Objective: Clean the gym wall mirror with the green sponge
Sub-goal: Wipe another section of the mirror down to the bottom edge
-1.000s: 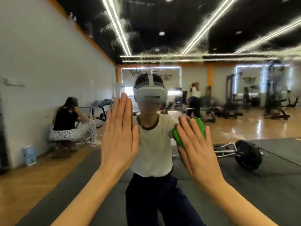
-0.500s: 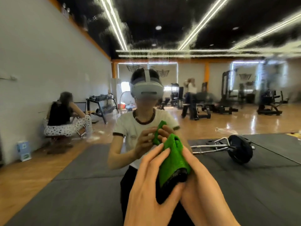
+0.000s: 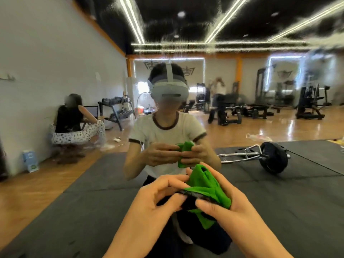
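The gym wall mirror (image 3: 242, 81) fills the view ahead, with streaky smears across its upper part and right side. Away from the glass, low in the middle of the view, both hands hold the green sponge (image 3: 202, 185), which is crumpled and shows a dark underside. My left hand (image 3: 154, 200) pinches its dark left edge with curled fingers. My right hand (image 3: 223, 207) cups it from the right, thumb pressing on its front. The mirror reflects me, holding the sponge the same way.
Reflected in the mirror: a dark floor mat (image 3: 93, 202), a barbell with a black weight plate (image 3: 273, 157), a person crouching by the white wall (image 3: 74, 123), a dumbbell rack (image 3: 119, 112), another person standing far back, and gym machines (image 3: 309, 101).
A second ago both hands pressed flat on the mirror, the right one over the sponge. They have come off the glass, dropped, and now hold the sponge between them.
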The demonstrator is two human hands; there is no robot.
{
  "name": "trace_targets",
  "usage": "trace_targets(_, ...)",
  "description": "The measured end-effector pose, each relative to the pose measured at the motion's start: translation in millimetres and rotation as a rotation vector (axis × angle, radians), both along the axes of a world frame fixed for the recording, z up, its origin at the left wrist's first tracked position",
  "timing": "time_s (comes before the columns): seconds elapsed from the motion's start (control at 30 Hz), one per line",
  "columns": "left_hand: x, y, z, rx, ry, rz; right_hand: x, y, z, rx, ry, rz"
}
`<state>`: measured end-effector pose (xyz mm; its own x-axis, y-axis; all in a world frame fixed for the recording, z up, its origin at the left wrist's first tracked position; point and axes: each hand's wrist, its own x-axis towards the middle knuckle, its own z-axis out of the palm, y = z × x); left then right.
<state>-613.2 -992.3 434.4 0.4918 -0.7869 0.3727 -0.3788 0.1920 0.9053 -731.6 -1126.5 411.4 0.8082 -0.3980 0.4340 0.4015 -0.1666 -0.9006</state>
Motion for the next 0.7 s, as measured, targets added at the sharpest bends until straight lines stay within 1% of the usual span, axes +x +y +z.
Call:
trace_targets(0.1, -2.9, -1.7, -4.1, -0.014, 0.207, 0.070, -8.5, 0.0, -8.3, 0.089, 0.038, 0.080)
trace_targets(0.17, -1.9, -3.3, -6.1, -0.037, 0.402, 0.110, -13.6, -1.4, -13.7, 0.157, 0.053, 0.110)
trace_targets(0.3, -0.9, -1.4, -4.6, -0.082, 0.814, 0.048, -24.4, -5.2, -11.2, 0.405, 0.096, 0.169)
trace_targets(0.37, 0.5, 1.1, -5.1, -0.101, 0.947, -0.009, -27.9, -3.3, -5.3, 0.498, 0.095, 0.213)
trace_targets(0.4, 2.5, 1.9, -6.5, -0.096, 0.956, -0.034, -28.9, -3.2, -3.5, 0.542, 0.083, 0.213)
trace_targets(0.43, 5.7, 2.0, -9.2, -0.097, 0.921, -0.036, -29.4, -2.8, -1.1, 0.565, 0.070, 0.209)
trace_targets(0.47, 7.8, 2.1, -12.5, -0.108, 0.849, -0.002, -30.8, -2.0, 2.0, 0.564, 0.063, 0.202)
trace_targets(0.5, 10.5, 2.6, -16.4, -0.137, 0.746, 0.069, -31.4, -1.9, 4.4, 0.555, 0.055, 0.198)
trace_targets(0.57, 10.2, 6.6, -16.4, -0.254, 0.518, 0.241, -33.8, -3.5, 7.8, 0.531, 0.036, 0.191)
trace_targets(0.6, 7.9, 9.2, -14.5, -0.307, 0.416, 0.275, -34.4, -4.1, 8.6, 0.504, 0.034, 0.184)
trace_targets(0.63, 3.4, 11.8, -11.8, -0.321, 0.324, 0.260, -33.9, -3.5, 8.9, 0.467, 0.030, 0.168)
trace_targets(0.67, -3.6, 12.8, -7.6, -0.283, 0.259, 0.197, -32.3, -3.1, 8.3, 0.425, 0.020, 0.144)
trace_targets(0.7, -11.0, 12.3, -3.8, -0.199, 0.211, 0.089, -30.6, -2.2, 8.1, 0.375, 0.010, 0.114)
